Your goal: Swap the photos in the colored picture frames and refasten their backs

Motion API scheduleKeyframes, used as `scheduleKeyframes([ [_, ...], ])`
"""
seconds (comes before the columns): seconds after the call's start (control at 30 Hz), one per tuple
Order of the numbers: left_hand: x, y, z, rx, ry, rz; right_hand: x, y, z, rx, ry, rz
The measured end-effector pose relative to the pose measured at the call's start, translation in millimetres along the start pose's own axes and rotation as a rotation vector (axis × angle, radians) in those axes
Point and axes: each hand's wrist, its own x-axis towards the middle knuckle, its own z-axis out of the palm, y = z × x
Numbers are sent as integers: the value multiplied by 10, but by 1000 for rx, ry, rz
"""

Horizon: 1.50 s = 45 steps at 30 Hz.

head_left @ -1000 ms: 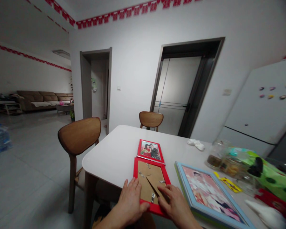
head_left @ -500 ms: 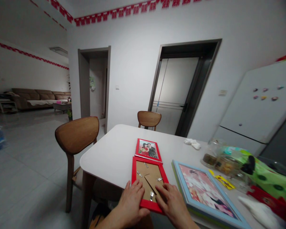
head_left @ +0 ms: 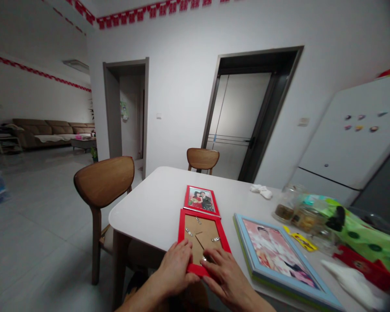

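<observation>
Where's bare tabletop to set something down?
The white table is bare left of the far red frame and the near red frame, and between the far one and the crumpled white item. A narrower strip parts the near one from the blue frame. The right side is crowded: glass jars, green bag.

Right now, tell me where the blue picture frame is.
In the head view, the blue picture frame is on the table, right of the right hand and the face-down red frame.

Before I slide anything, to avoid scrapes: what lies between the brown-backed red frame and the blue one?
A narrow strip of white tabletop, with the right hand at its near end; the head view shows this.
</observation>
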Motion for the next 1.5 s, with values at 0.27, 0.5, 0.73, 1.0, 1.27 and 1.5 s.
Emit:
scheduleKeyframes([
  [0.27,4,-17,-10,-14,24,-3,1,50,78,81,48,12],
  [0.5,17,-80,11,-47,50,-11,189,495,130,-71,165,350],
  [0.73,3,-34,11,-42,88,-45,314,537,149,-145,128,402],
  [1.0,-31,-33,22,-54,71,-70,358,433,146,-172,106,390],
  [1.27,-48,7,-21,-71,53,-78,720,195,352,-34,70,221],
  [1.5,-69,42,-74,-86,77,-60,764,139,319,-60,9,166],
])
